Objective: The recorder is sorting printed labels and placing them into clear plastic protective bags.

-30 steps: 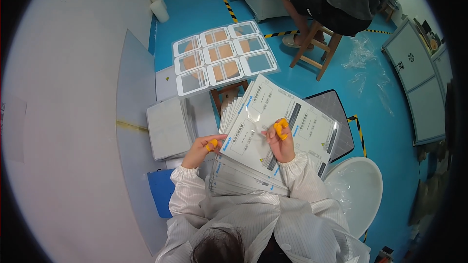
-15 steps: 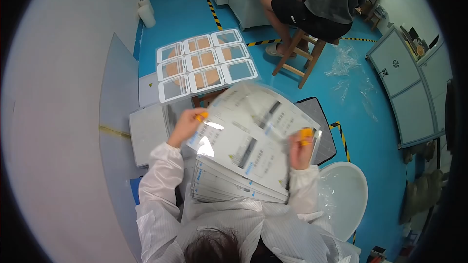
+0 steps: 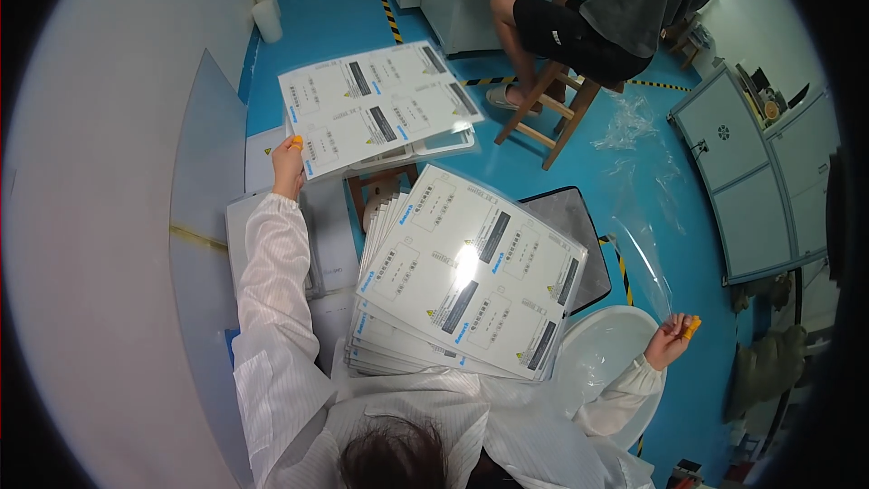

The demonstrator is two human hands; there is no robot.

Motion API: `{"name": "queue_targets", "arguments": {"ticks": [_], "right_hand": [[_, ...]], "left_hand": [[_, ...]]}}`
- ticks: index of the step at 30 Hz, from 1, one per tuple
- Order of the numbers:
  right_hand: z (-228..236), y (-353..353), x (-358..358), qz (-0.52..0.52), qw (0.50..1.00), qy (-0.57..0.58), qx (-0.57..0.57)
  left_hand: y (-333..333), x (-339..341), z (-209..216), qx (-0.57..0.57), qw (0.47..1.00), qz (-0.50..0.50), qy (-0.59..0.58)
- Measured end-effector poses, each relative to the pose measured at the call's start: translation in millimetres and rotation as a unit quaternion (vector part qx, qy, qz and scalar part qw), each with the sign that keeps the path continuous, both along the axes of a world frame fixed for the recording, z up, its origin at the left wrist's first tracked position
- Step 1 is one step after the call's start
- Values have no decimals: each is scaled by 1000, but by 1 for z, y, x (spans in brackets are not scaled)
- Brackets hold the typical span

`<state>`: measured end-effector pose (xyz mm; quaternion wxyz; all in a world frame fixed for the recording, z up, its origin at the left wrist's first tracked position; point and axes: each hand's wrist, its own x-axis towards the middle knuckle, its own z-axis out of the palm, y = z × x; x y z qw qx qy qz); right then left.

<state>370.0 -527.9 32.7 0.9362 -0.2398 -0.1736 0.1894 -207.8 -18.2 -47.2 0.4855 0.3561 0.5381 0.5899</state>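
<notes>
One label sheet point(image 3: 376, 109), white with four printed panels bearing black and blue bars, is pinched at its corner by the left hand point(image 3: 289, 158) and held out over the blue floor point(image 3: 335, 9). One fanned stack of like sheets point(image 3: 462, 281) lies on the lap. The right hand point(image 3: 673, 335) is closed and holds nothing, beside one white stool point(image 3: 602, 353). A second person sits on one wooden stool point(image 3: 552, 109).

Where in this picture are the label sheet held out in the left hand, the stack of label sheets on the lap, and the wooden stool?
label sheet point(image 3: 380, 107), head view, middle of its printed face.
stack of label sheets point(image 3: 471, 273), head view, middle of the top sheet.
wooden stool point(image 3: 554, 107), head view, a front leg.
</notes>
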Motion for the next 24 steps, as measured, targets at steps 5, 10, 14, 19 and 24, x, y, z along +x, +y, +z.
{"name": "queue_targets", "arguments": {"ticks": [5,10,14,19,24], "right_hand": [[94,21,-51,80,984,-156,27],[133,64,-102,229,940,-218,130],[117,114,-168,419,889,-124,139],[74,157,-264,585,799,-95,-104],[33,185,-315,628,736,-95,-236]], "left_hand": [[30,-7,-14,-34,999,8,14],[36,-2,-10,-46,999,16,10],[35,-7,3,-89,996,-19,10],[9,-15,20,-73,997,-24,-33],[-73,-14,45,17,974,-99,202]]}}
